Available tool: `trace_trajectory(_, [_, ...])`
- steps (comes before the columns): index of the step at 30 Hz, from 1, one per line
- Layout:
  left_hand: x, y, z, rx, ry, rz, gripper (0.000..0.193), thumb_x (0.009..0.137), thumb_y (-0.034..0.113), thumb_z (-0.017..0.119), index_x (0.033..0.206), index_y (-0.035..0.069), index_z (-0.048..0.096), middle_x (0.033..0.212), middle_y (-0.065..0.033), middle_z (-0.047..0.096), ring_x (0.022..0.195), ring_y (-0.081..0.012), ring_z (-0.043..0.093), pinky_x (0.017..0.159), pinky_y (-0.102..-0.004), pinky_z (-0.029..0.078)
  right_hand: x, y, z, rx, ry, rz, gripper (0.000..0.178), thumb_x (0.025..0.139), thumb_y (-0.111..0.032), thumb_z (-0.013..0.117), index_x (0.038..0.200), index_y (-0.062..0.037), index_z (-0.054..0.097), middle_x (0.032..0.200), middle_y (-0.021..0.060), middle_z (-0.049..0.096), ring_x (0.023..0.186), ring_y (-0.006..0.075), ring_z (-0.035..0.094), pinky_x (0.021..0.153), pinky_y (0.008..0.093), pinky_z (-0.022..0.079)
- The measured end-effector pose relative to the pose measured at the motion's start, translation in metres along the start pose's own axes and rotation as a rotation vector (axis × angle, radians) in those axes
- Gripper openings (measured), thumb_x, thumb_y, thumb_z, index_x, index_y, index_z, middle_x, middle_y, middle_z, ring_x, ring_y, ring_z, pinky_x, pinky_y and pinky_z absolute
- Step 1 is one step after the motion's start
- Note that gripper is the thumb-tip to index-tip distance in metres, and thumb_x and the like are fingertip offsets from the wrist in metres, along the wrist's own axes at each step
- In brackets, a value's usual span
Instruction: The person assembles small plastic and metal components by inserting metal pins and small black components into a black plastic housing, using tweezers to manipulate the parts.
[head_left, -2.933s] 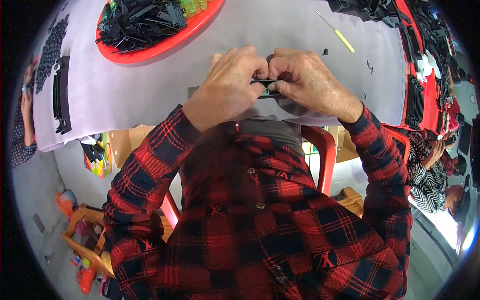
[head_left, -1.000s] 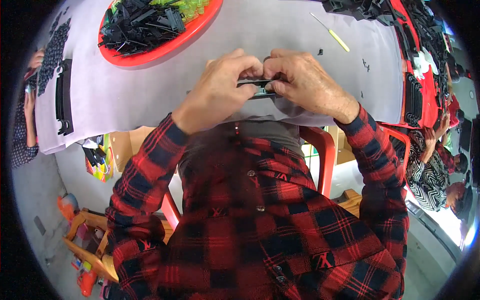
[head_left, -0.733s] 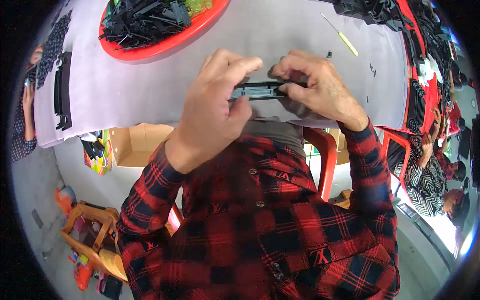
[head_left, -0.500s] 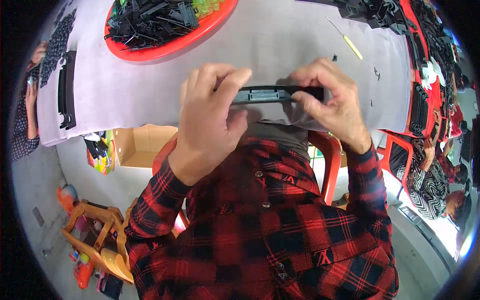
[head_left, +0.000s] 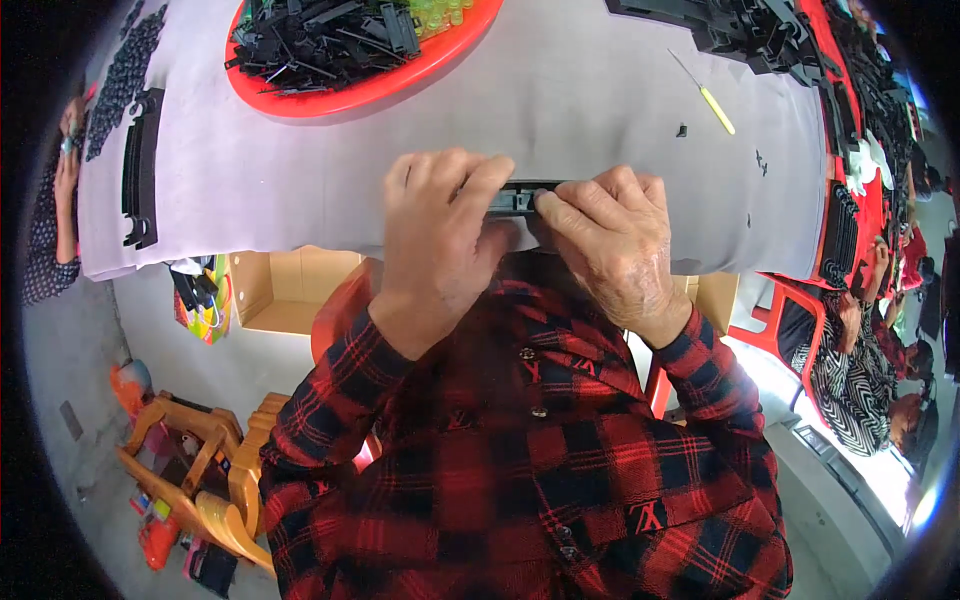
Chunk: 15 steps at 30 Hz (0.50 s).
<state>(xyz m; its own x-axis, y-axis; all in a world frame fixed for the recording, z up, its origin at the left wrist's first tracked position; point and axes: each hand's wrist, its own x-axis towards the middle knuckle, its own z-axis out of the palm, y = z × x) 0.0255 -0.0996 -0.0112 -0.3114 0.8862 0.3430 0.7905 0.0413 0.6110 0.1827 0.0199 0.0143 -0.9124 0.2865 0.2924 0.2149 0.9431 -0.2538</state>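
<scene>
Between my hands, above the near edge of the table, is a long black plastic housing [head_left: 514,200] with a pale grey strip showing in its middle. My left hand [head_left: 440,230] grips its left end, fingers over the far side and thumb on the near side. Closed over the right part, my right hand [head_left: 610,235] has its thumb and index tip pressed near the grey strip. Both ends of the housing are hidden by my fingers. Past my hands stands a red tray [head_left: 330,105] heaped with thin black plastic parts [head_left: 330,45] and some yellow-green pieces [head_left: 436,16].
A yellow-handled pick [head_left: 715,108] and small black bits [head_left: 682,130] lie at the right. One black housing [head_left: 142,168] lies at the table's left edge, near another person's hand [head_left: 66,175]. Black parts [head_left: 760,35] are piled far right. A cardboard box [head_left: 290,290] sits below.
My right hand has moved left along the housing, from its right end to beside the grey strip. My left hand has shifted slightly right. The view has shifted a little.
</scene>
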Motion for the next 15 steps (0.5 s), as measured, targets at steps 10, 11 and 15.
trace_trajectory(10, [-0.001, -0.008, 0.007, -0.021, 0.026, 0.013, 0.051, 0.065, 0.003, 0.073, 0.114, 0.009, 0.059, 0.093, -0.0069, 0.051, 0.089, -0.03, 0.05, 0.08, -0.043, 0.039, 0.011, -0.002, 0.01, 0.028, 0.024, 0.011, 0.013, 0.071, -0.012, 0.07, 0.083, -0.0124, 0.065, 0.076, -0.0012, 0.048, 0.078, 0.0193, 0.049, 0.07, 0.0337, 0.036])
trace_trajectory(11, [-0.001, -0.008, 0.008, -0.022, 0.028, 0.014, 0.051, 0.065, 0.003, 0.073, 0.114, 0.009, 0.059, 0.093, -0.0069, 0.051, 0.089, -0.03, 0.05, 0.08, -0.043, 0.039, 0.012, -0.003, 0.009, 0.022, 0.016, 0.021, 0.012, 0.071, -0.012, 0.07, 0.082, -0.0124, 0.064, 0.076, -0.001, 0.048, 0.078, 0.0196, 0.049, 0.07, 0.0339, 0.037])
trace_trajectory(15, [-0.001, -0.006, 0.011, -0.007, 0.067, 0.042, 0.05, 0.066, 0.003, 0.072, 0.114, 0.009, 0.059, 0.09, -0.0067, 0.048, 0.087, -0.0298, 0.048, 0.079, -0.0435, 0.038, 0.011, -0.003, 0.009, 0.043, 0.029, 0.03, 0.01, 0.071, -0.012, 0.07, 0.078, -0.0125, 0.063, 0.076, -0.0005, 0.047, 0.077, 0.0203, 0.049, 0.07, 0.0345, 0.037])
